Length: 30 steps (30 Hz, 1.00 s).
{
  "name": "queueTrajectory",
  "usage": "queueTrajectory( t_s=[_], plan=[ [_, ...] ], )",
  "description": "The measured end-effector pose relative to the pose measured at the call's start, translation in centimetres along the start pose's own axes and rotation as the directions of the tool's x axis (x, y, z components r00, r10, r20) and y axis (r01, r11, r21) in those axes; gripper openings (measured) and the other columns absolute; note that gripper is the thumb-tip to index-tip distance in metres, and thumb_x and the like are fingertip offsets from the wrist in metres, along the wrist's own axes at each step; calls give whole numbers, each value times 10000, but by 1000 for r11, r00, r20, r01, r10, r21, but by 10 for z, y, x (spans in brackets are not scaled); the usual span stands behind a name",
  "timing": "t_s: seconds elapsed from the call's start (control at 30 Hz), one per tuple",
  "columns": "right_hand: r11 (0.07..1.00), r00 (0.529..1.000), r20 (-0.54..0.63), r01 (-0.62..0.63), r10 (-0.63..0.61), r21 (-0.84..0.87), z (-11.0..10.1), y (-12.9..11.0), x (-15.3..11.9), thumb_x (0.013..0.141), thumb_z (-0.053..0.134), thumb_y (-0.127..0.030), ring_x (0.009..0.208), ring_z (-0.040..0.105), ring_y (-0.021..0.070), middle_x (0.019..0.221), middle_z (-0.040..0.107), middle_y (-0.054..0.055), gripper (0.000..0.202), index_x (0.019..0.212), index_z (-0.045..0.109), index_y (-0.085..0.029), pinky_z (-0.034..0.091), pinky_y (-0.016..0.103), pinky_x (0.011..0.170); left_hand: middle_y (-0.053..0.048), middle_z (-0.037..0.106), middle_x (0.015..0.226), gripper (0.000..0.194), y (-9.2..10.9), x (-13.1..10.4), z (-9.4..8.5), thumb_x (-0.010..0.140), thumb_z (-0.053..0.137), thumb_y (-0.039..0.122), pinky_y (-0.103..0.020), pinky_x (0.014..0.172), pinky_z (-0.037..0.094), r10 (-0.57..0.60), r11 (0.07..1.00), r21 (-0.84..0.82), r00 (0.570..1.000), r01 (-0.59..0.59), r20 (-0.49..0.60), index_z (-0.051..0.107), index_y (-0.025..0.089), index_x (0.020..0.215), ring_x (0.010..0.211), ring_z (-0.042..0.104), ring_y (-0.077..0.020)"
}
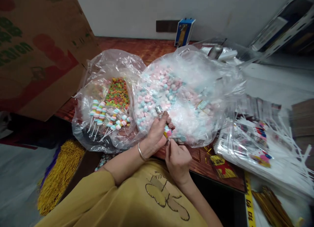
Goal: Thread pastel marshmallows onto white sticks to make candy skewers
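My left hand [156, 132], with a bangle at the wrist, is closed around a marshmallow stick [168, 132] in a clear wrapper. Pink, white and yellow show below my fingers, and shiny film stands out above the thumb. Just beneath, my right hand [178, 160] is closed in a pinch at the lower end of the same stick; what exactly lies between the fingertips is hidden. Behind both hands spreads a large clear bag of pastel marshmallows [148, 99]. To the left, several finished marshmallow sticks [98, 112] rest on an open plastic bag, beside colourful ring-shaped pieces [117, 92].
Printed clear wrappers and white sticks [257, 148] are piled at the right. A gold twist-tie packet [223, 166] lies at the table's front edge. A big cardboard box [36, 56] stands left, a blue device [184, 32] by the wall. Gold ties [61, 174] hang lower left.
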State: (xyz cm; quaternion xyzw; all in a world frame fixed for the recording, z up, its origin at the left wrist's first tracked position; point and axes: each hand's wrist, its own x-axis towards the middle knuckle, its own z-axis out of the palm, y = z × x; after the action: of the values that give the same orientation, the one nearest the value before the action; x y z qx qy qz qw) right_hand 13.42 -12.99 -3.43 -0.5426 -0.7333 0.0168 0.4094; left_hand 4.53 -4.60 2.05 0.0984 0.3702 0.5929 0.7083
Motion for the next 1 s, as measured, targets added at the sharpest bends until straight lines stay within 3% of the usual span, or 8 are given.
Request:
queueTrajectory(
  t_s=[0.1,0.17,0.23,0.33,0.43,0.67,0.83,1.0],
  plan=[
    [876,944,140,-330,299,351,-4,-1,7,1015,490,-334,570,542,137,693,643,31,241,940,651,-171,415,272,578,87,478,634,490,-3,-4,-2,656,903,435,-211,596,465,-49,999,-4,998,49,28,530,174,835,512,469,-44],
    [531,808,402,-588,432,610,-9,-1,8,1002,500,-435,472,445,110,580,537,-41,281,918,619,-195,398,248,506,85,484,646,500,0,-5,-5,647,907,442,-223,632,489,-57,998,-23,997,59,59,549,166,862,530,490,-48],
    [118,650,663,-741,372,661,-12,-1,6,974,537,-500,377,271,74,478,361,-115,319,898,606,-198,341,225,426,77,506,664,514,2,-6,-8,648,903,459,-236,672,507,-39,999,-32,995,42,94,572,159,903,556,517,-55],
    [-138,585,743,-748,325,650,-9,-3,4,928,619,-520,372,194,52,468,292,-143,331,884,610,-192,316,207,410,35,585,716,538,-2,-8,-14,661,888,485,-234,670,502,-58,997,50,984,51,168,601,156,975,637,596,-95],
    [-54,638,622,-677,454,734,-2,-5,7,926,628,-529,412,235,65,502,304,-130,329,900,590,-203,281,200,418,4,627,710,509,-15,-13,-18,672,881,480,-223,652,488,-134,982,159,967,101,218,619,152,960,703,650,-136],
    [575,817,262,-555,514,602,-10,0,13,963,565,-453,659,509,133,736,590,0,305,854,634,-176,425,251,626,-43,706,829,428,-20,-21,-26,735,837,442,-220,685,485,-119,956,288,975,60,190,662,139,981,693,633,-111],
    [572,816,300,-564,493,595,-16,0,12,1000,487,-428,552,439,119,621,496,-42,314,873,636,-183,369,234,533,-10,668,802,367,-16,-18,-31,717,845,412,-216,661,456,-16,910,413,989,-47,148,663,155,907,671,577,-101],
    [717,861,179,-497,476,489,-15,-1,13,975,526,-369,519,424,107,591,495,-54,262,807,613,-188,346,231,524,-11,638,907,300,-8,-25,-31,693,867,237,-222,846,441,384,714,577,911,-395,149,681,209,927,872,579,-133]
  ],
)
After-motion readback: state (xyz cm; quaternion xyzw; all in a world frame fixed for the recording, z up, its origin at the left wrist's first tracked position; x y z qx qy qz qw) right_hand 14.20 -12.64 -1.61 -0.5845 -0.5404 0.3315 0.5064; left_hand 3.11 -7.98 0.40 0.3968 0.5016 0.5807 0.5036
